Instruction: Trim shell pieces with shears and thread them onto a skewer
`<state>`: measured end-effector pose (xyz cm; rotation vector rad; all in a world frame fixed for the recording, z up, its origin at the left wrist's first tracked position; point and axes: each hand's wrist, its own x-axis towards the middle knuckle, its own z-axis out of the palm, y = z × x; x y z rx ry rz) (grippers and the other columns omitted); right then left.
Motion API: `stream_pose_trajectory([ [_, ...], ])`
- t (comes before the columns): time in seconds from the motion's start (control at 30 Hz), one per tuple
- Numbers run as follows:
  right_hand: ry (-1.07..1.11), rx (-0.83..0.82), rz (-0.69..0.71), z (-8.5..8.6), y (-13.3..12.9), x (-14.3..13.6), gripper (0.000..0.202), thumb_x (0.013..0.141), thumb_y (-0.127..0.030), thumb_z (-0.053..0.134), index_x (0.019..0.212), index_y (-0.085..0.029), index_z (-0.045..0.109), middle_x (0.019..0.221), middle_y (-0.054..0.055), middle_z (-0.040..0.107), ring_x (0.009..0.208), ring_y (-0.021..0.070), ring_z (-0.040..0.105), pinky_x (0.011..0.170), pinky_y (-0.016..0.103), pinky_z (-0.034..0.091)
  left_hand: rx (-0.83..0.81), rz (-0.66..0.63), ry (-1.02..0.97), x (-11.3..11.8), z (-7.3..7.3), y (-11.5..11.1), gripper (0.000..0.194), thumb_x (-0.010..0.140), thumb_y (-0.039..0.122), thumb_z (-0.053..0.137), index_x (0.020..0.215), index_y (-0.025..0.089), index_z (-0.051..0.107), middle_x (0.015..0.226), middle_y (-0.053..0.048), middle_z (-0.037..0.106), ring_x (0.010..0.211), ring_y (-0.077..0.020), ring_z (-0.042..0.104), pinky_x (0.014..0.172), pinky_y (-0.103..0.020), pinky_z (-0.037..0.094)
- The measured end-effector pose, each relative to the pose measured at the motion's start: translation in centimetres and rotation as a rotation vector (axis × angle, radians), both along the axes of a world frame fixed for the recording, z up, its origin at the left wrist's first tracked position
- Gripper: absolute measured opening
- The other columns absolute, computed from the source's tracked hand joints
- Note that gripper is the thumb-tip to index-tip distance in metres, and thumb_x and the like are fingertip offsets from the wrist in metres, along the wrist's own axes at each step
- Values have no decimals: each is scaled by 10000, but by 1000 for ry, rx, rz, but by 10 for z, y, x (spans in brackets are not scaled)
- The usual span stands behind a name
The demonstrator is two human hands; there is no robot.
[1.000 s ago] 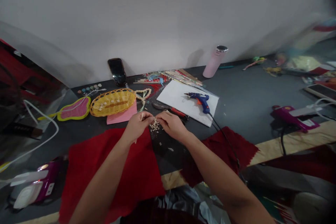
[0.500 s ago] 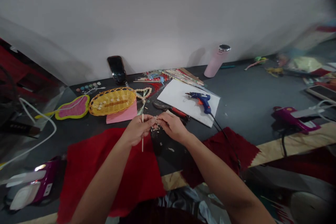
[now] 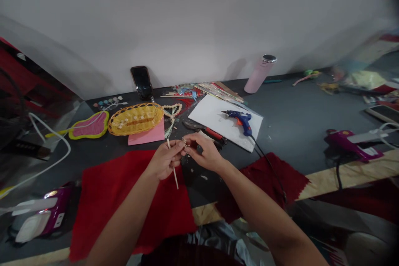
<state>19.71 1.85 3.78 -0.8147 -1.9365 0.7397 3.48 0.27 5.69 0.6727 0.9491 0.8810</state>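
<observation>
My left hand (image 3: 168, 159) is closed around a thin pale stick (image 3: 176, 178), which slants down over the red cloth (image 3: 131, 203). Its thumb and forefinger also pinch a small cluster of pale pieces (image 3: 185, 143), too tiny to make out clearly. From the right, my right hand (image 3: 204, 151) meets the same cluster with its fingertips, thumb and forefinger curved around it with a gap behind. Just behind both hands lie a beaded loop with a pale tassel (image 3: 172, 112) and red-handled pliers (image 3: 215, 134).
A yellow wicker basket (image 3: 137, 119) holding small pale pieces overlaps pink paper (image 3: 149, 136). On a white board (image 3: 205, 110) rests a blue glue gun (image 3: 239, 119), its cord trailing forward. A phone (image 3: 141, 83) leans on the wall; a pink bottle (image 3: 258, 75) stands right.
The stick in my left hand has swung from upright to slanted. My right hand's fingers have parted more and lifted slightly around the pale cluster.
</observation>
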Motion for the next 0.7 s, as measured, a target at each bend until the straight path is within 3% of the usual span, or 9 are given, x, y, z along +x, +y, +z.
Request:
stream_pose_trajectory([
  [0.2,38,19,25,-1,-1,-3,217,835,-209,501,1041,-222,565,930,65,603,847,162,563,746,311,475,15,7,-1,-1,-4,-1,275,667,343,704,705,119,550,536,50,479,364,22,232,343,-120,128],
  [0.7,56,-23,18,-6,2,-4,175,845,-236,514,989,-228,612,874,54,618,797,154,579,701,299,487,96,67,106,-2,-7,-1,278,647,358,711,676,120,571,540,23,535,376,4,292,353,-142,154],
])
